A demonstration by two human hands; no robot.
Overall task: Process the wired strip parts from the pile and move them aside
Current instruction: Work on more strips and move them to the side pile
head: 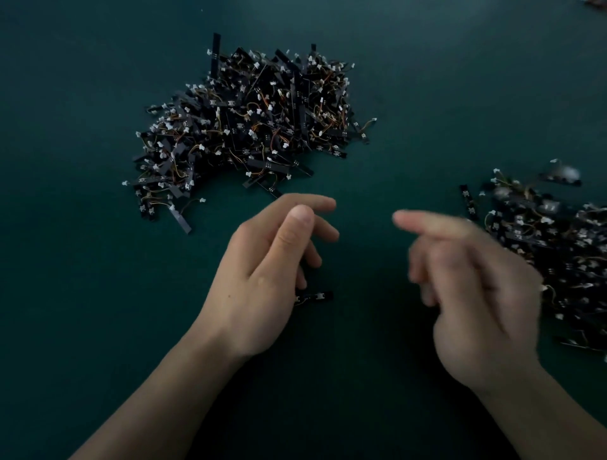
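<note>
A big pile of black wired strip parts (253,124) with white connectors and thin wires lies on the dark green table at the upper middle. A second heap of the same parts (555,249) spreads along the right edge. My left hand (269,272) hovers just below the big pile, thumb and index finger loosely extended. Its lower fingers curl down onto one black strip part (315,296), whose end sticks out to the right under them. My right hand (473,295) is motion-blurred beside the right heap, index finger pointing left, with nothing visible in it.
The dark green table surface (82,262) fills the whole view. A few stray strips (179,218) stick out from the big pile's lower left edge. A small blurred object (596,2) shows at the top right corner.
</note>
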